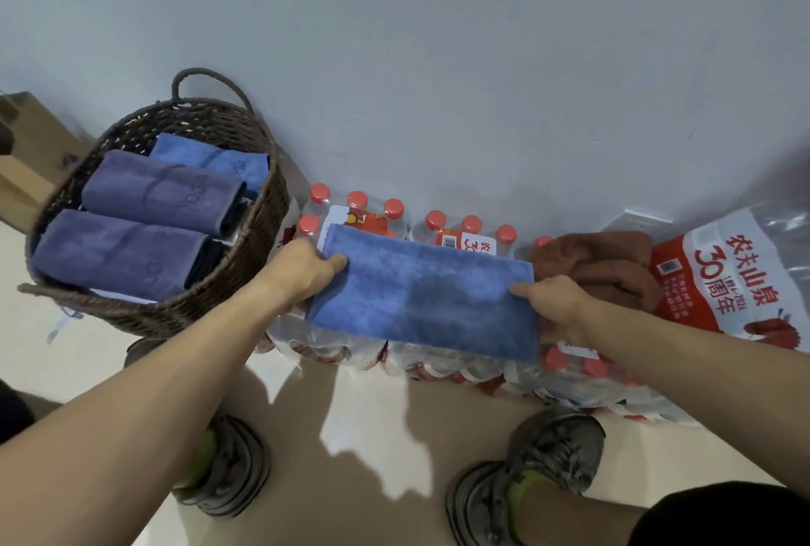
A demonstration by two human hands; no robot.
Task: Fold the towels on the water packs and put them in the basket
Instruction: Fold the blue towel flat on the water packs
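Two grey shoes [223, 464] are seen at the bottom, planted on the pale floor [372, 436]. Above them, a blue towel [423, 293] is held stretched flat between both hands over the water packs [438, 363]. The left end of the towel is pinched by the left hand [307, 269], thumb on top, fingers hidden below the cloth. The right end is pinched the same way by the right hand [559, 304], thumb on top near the far corner. Each grip is closed on the towel edge. The towel is seen as a long band, apparently already folded lengthwise, with plush nap and a darker shaded patch at its middle. Just right of the right hand, a brown towel [600, 267] lies crumpled on the packs. Red bottle caps [471, 223] are visible behind the blue towel. To the left, a dark wicker basket [245, 247] stands beside the packs, with three folded towels inside: two purple-blue ones [131, 234] nearer, one lighter blue towel [206, 157] farther back. Behind it all is a pale wall [438, 63].
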